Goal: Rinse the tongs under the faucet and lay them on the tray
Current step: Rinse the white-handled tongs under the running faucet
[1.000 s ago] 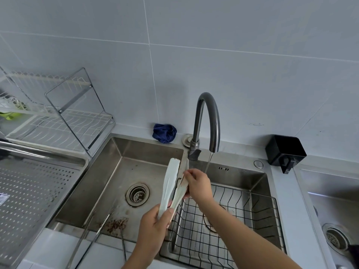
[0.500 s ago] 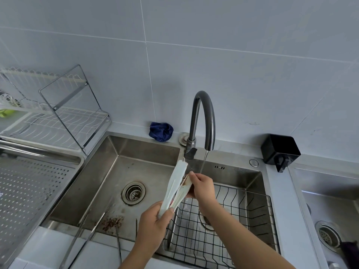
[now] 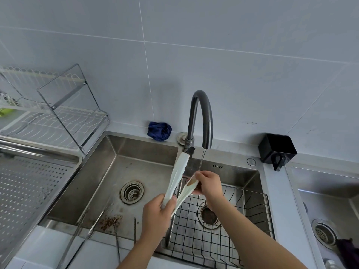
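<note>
White tongs (image 3: 177,176) stand spread in a V over the divider of the steel sink (image 3: 136,152). My left hand (image 3: 158,214) grips their hinged lower end. The right arm's soiled tip is pinched by my right hand (image 3: 208,184) in the thin stream of water falling from the dark curved faucet (image 3: 203,117). The left arm's tip reaches up to the faucet's base. A perforated steel tray (image 3: 29,193) lies to the left of the sink.
A black wire basket (image 3: 233,226) sits in the right basin. Metal tongs (image 3: 89,228) and brown crumbs lie in the left basin. A wire dish rack (image 3: 64,117), a blue cloth (image 3: 159,131) and a black box (image 3: 276,150) line the back; another sink (image 3: 330,210) is at right.
The tongs' arms have spread wider. My right hand has stayed at the dirty tip under the stream, and the view has shifted a little.
</note>
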Available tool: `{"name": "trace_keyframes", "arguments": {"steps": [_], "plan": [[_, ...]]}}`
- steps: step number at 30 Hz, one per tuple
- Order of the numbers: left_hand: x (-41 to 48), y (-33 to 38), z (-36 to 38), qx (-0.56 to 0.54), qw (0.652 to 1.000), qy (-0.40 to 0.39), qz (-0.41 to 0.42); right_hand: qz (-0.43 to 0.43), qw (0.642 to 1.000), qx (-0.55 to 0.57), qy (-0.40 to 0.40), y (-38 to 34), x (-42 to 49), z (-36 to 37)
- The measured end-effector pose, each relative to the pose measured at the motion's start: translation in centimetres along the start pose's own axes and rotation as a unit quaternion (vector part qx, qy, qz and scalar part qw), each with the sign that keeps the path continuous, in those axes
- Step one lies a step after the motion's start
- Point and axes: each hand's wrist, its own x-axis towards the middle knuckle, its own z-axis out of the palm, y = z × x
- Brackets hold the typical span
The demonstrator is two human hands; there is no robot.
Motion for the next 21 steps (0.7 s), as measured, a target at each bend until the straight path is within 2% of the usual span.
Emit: {"name": "trace_keyframes", "arguments": {"steps": [2, 4, 8, 13, 17, 21], "plan": [[0.0, -0.2, 0.2, 0.043, 0.999, 0.012, 0.031, -0.012, 0.999, -0.039, 0.031, 0.5, 0.0, -0.1], [0.0, -0.7, 0.1, 0.075, 0.996, 0.02, 0.043, -0.018, 0.997, -0.073, 0.009, 0.7, 0.1, -0.6], [-0.2, -1.7, -0.4, 0.086, 0.995, 0.025, 0.037, 0.004, 0.996, -0.06, -0.066, 0.3, -0.1, -1.1], [0.3, -1.2, -0.9, 0.09, 0.995, 0.026, 0.046, 0.011, 0.999, -0.034, -0.006, 0.6, 0.4, -0.3], [1.0, -0.4, -1.1, 0.119, 0.99, 0.022, 0.075, 0.017, 0.996, -0.006, -0.082, 1.4, -0.3, 0.3], [1.1, -0.1, -1.1, 0.136, 0.986, 0.016, 0.091, 0.011, 0.998, -0.036, -0.056, 1.1, -0.5, 0.8]]}}
